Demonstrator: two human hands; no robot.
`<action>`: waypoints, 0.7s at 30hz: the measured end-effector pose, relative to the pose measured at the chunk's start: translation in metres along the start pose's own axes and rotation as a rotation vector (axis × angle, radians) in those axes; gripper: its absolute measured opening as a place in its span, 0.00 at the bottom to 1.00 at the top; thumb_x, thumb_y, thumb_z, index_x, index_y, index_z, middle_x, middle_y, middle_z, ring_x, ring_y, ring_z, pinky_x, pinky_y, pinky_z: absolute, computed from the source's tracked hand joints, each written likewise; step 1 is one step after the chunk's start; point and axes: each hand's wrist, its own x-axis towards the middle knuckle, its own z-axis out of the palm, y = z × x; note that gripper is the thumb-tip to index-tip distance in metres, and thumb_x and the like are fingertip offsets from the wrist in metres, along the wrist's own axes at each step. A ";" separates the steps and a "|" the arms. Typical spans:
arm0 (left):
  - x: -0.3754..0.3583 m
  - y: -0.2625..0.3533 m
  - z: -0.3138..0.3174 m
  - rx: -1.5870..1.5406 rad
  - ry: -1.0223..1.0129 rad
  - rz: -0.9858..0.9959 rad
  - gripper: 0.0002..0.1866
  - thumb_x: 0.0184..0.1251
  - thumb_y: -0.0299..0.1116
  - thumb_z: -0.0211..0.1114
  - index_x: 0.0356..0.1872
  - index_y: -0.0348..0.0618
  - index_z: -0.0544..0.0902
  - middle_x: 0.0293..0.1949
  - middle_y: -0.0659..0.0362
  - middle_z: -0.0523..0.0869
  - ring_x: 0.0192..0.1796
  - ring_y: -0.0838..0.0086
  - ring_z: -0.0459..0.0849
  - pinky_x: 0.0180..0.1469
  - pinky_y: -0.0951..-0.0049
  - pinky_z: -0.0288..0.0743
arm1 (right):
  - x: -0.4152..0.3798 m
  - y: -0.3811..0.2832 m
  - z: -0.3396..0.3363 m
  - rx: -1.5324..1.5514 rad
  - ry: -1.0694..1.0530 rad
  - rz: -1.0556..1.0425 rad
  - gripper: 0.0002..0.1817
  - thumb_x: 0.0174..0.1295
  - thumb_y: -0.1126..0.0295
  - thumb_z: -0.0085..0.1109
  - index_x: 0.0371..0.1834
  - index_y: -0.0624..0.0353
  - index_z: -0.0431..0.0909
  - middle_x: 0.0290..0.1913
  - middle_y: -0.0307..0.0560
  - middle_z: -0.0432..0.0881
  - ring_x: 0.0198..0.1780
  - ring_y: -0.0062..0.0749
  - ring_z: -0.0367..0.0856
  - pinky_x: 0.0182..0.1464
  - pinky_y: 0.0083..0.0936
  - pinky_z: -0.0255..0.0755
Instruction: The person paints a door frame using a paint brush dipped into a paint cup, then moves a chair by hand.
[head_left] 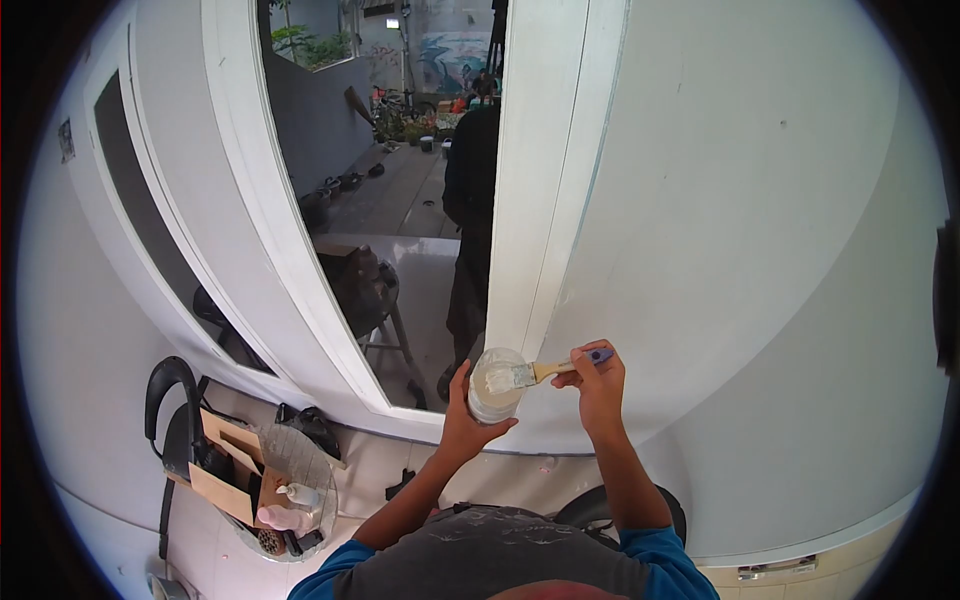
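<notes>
My left hand is wrapped round a clear plastic tub with pale paint inside. In my right hand is a paintbrush, gripped by its wooden handle with a purple end. The brush points left and its white-coated bristles are over the mouth of the tub, at the paint. Both hands are in front of my chest, close to the lower end of a white window frame.
Dark glass in the frame reflects a yard and a standing figure. A white wall rises at right. Lower left, a glass table bears a cardboard box and bottles, beside a black chair.
</notes>
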 end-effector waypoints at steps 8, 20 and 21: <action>0.007 -0.004 -0.003 -0.024 0.030 0.005 0.66 0.46 0.30 0.87 0.81 0.40 0.45 0.69 0.42 0.70 0.71 0.56 0.75 0.73 0.56 0.70 | 0.024 -0.004 -0.003 0.269 0.076 0.282 0.06 0.73 0.67 0.60 0.42 0.56 0.75 0.31 0.48 0.85 0.29 0.33 0.86 0.35 0.28 0.82; 0.022 0.010 -0.013 -0.097 0.005 0.010 0.66 0.47 0.30 0.86 0.81 0.42 0.45 0.71 0.43 0.68 0.73 0.57 0.73 0.74 0.56 0.69 | 0.191 -0.322 0.088 0.131 -0.264 -0.793 0.11 0.77 0.72 0.56 0.51 0.72 0.74 0.46 0.59 0.87 0.44 0.38 0.90 0.53 0.30 0.86; 0.024 0.009 -0.013 -0.101 0.006 0.015 0.66 0.47 0.30 0.86 0.81 0.42 0.45 0.71 0.43 0.68 0.73 0.57 0.73 0.74 0.56 0.69 | 0.198 -0.349 0.103 0.065 -0.264 -0.881 0.10 0.76 0.69 0.59 0.51 0.66 0.78 0.45 0.53 0.88 0.45 0.38 0.89 0.51 0.29 0.84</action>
